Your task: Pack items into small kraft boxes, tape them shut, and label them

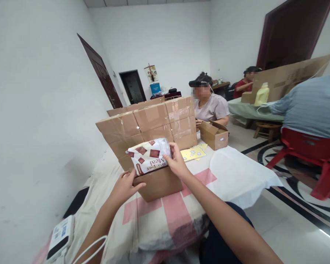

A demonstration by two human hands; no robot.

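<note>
White packet (147,157), brown-patterned, lettered, slightly tilted

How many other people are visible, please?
3: person in a pale top, ahead; person in red, farther back; person in blue, far right. Others may be hidden.

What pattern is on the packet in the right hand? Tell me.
The packet is whitish with scattered brown squarish shapes; the head view shows it best.

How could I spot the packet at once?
On the cloth-covered table, find the cardboard wall. In front, the right hand holds the packet at a small box. It is white with dark squares; wall and box are plain brown.
</note>
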